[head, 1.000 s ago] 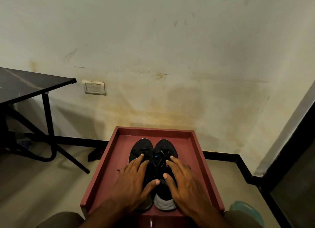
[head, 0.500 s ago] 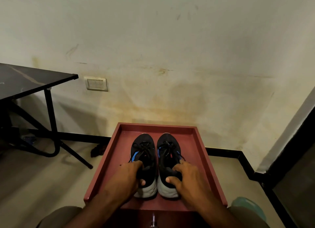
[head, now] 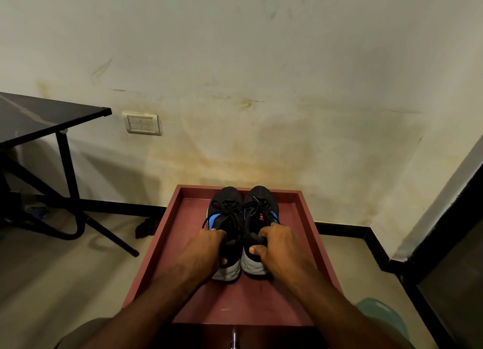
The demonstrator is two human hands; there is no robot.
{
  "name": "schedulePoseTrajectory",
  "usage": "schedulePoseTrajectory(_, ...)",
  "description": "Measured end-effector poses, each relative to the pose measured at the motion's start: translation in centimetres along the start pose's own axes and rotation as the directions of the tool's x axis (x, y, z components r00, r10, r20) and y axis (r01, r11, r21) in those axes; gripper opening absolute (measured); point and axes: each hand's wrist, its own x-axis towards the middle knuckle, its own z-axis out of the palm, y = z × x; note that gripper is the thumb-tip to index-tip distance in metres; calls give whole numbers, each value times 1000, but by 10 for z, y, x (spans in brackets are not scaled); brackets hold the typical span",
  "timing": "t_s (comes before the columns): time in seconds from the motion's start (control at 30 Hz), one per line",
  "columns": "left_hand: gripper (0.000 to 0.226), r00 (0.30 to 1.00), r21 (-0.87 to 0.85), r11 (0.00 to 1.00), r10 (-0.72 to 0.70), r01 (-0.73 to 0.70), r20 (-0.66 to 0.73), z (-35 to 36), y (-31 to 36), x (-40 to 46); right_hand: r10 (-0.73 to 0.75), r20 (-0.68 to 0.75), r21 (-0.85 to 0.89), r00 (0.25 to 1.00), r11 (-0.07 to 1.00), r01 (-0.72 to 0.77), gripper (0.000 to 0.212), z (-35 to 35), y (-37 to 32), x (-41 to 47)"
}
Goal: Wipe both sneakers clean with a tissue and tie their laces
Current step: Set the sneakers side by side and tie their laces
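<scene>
L hand [head: 206, 249] & R hand [head: 278, 246], fingers clamped on heels of left sneaker [head: 226, 218] & right sneaker [head: 259, 212], side by side on red table [head: 183, 244], toes at far rim. Laces [head: 230, 212] look loose; could snag. No tissue visible.

Left hand [head: 206, 249] and right hand [head: 278, 246] reach forward, fingers curled closed in grips.

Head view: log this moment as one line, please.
left hand: grips left sneaker heel | right hand: grips right sneaker heel | both on red tray | tissue: not visible
</scene>
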Motion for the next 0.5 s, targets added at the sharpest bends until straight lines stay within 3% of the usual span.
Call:
schedulePoseTrajectory(0.33, 19, 1000, -21, 999, 28, -28, 11, 8, -18, 0, -46, 52, 41, 998, 998, 44, 28, 15, 17, -8)
schedulePoseTrajectory(0.5, 17, 999, -31, 998, 50, -50, 0, 6, -21, 3, -43, 88, 55, 995, 998, 38, 21, 12, 21, -6)
